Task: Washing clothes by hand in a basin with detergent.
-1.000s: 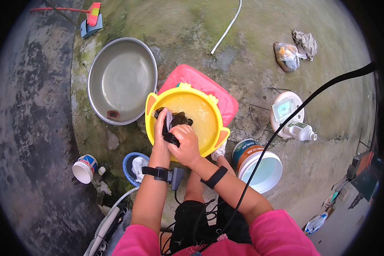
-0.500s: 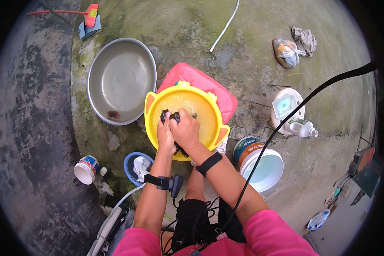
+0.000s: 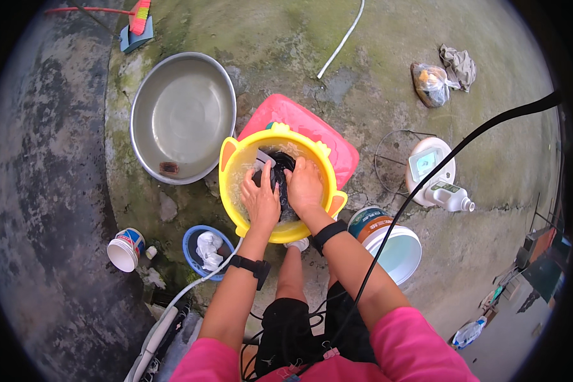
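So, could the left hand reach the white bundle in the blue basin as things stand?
Probably yes: the white bundle lies uncovered in the blue basin, though a pale hose passes over the rim and the left hand is at the dark cloth.

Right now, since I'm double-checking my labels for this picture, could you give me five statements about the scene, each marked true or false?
1. The left hand and right hand both touch the black cloth inside the yellow basin. True.
2. The metal basin stands to the right of the yellow basin. False: the metal basin is on its left.
3. A clear plastic bag lies beside a crumpled grey cloth. True.
4. The broom has a blue head. False: the broom head is reddish and yellow; the dustpan is blue.
5. Both wrists are bare. False: each wears a black strap.
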The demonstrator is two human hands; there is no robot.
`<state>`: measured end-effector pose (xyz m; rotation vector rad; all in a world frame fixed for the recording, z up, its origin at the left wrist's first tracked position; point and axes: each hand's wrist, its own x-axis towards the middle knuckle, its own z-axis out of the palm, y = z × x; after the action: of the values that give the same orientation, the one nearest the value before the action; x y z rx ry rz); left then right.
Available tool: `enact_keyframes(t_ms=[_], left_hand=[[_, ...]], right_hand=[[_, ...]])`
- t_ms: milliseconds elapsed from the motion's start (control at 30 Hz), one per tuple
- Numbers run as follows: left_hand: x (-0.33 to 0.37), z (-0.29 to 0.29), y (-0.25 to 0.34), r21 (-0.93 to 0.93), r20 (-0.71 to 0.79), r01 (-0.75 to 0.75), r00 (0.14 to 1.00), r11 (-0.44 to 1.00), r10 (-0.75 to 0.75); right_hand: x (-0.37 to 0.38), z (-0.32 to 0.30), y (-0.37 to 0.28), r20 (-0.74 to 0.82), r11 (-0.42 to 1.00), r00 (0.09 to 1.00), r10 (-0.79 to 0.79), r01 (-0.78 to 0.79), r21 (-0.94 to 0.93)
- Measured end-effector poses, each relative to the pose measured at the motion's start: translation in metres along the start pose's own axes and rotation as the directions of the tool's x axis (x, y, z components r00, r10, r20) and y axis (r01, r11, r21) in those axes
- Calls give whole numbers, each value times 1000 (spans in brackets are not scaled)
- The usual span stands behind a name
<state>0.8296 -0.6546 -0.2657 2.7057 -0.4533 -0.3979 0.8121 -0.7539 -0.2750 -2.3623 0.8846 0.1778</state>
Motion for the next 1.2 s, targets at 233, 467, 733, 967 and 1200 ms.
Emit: enact_keyframes(t_ms=[233, 467, 733, 967, 1200], left_hand=[[15, 19, 2, 217, 146, 129, 976, 968, -163], [24, 8, -11, 35, 125, 27, 992, 999, -31], [4, -36, 1, -940, 331, 300, 918, -161, -218], [13, -51, -15, -702, 682, 547, 700, -457, -210], [10, -22, -26, -788, 604, 518, 755, -332, -256]], right_hand=[[7, 24, 9, 118, 924, 985, -129, 162, -346], [12, 10, 4, 246, 978, 969, 14, 39, -207], [-33, -24, -31, -170, 831, 980, -99, 176, 529], [-73, -31, -46, -160, 736, 904, -396, 417, 534], [-61, -17, -49, -235, 843, 890, -391, 449, 296]])
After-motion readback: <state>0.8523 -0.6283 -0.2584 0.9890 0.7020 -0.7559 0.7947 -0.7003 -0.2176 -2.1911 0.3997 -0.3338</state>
